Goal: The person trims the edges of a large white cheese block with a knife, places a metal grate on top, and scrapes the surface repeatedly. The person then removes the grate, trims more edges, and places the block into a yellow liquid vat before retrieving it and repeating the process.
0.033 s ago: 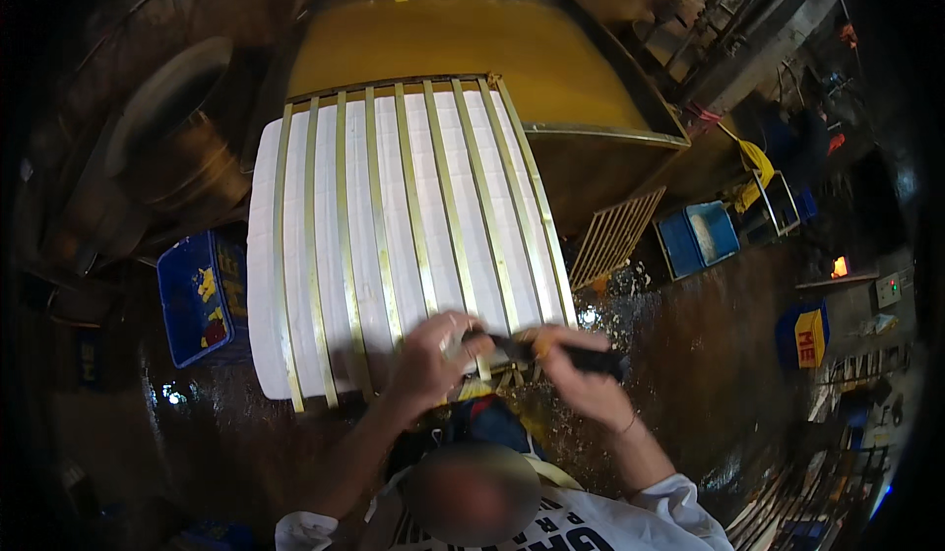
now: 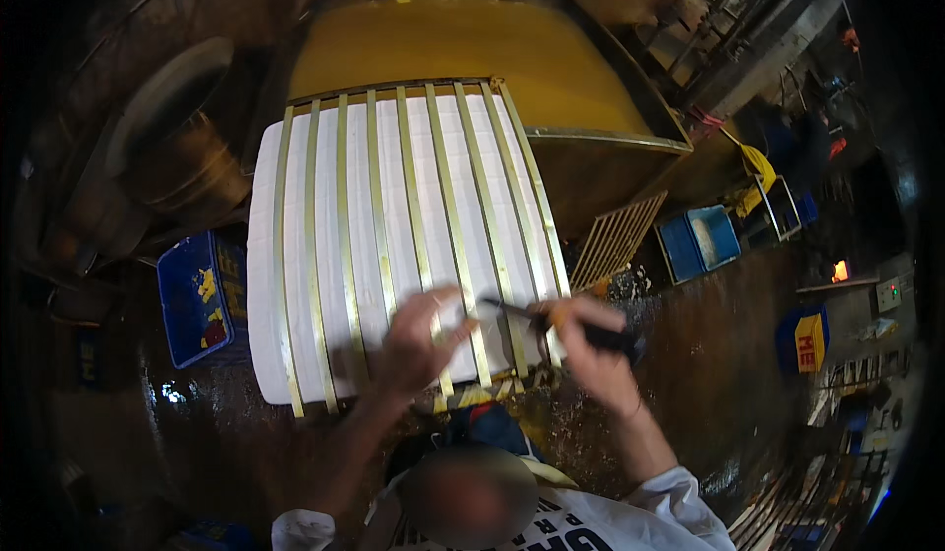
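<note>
A big white slab point(image 2: 389, 167) lies flat under a frame of thin yellowish slats point(image 2: 440, 187) that run away from me. My left hand point(image 2: 418, 344) rests with spread fingers on the slab's near edge and holds nothing. Just to its right, my right hand point(image 2: 591, 349) grips the dark handle of a knife point(image 2: 522, 315). The blade points left toward the slats, between my two hands. Both hands are at the near right corner of the slab.
A large yellow tank point(image 2: 463, 44) stands behind the slab. A blue crate point(image 2: 202, 295) sits on the left and another blue crate point(image 2: 699, 241) on the right. A spare slatted frame point(image 2: 615, 241) leans by the tank. A round metal vessel point(image 2: 177, 138) is at far left. The floor is wet.
</note>
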Demonstrator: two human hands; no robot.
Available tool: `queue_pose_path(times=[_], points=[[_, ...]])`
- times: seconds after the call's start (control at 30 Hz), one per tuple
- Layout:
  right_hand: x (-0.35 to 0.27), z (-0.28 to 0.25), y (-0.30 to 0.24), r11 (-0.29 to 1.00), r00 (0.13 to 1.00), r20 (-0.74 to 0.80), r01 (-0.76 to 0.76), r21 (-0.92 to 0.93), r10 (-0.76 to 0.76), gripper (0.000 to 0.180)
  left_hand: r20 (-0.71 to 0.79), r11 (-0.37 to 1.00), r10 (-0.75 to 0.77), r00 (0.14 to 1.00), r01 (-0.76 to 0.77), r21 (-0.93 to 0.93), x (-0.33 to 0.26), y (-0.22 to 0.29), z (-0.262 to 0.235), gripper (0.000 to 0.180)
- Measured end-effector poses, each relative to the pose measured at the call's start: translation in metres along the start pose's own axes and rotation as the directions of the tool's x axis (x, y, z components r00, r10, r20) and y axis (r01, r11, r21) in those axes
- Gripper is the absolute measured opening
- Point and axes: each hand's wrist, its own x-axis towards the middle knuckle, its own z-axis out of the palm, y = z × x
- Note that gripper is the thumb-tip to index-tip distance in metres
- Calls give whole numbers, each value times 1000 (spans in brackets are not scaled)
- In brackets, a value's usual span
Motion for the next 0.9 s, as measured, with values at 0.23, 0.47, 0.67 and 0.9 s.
queue_pose_path(times=[0.23, 0.47, 0.67, 0.9], points=[[279, -25, 94, 981, 931, -310, 180, -72, -193, 21, 50, 735, -61, 997, 11, 678, 76, -94, -40, 95], [402, -1, 145, 857, 956, -83, 212, -469, -282, 18, 159, 691, -157, 975, -7, 723, 75, -101, -41, 111], [263, -10, 96, 912, 982, 79, 187, -365, -170, 14, 153, 668, -180, 972, 6, 744, 72, -105, -44, 103], [21, -28, 12, 949, 929, 268, -188, -253, 256, 11, 96, 691, 53, 994, -105, 715, 72, -125, -36, 95]])
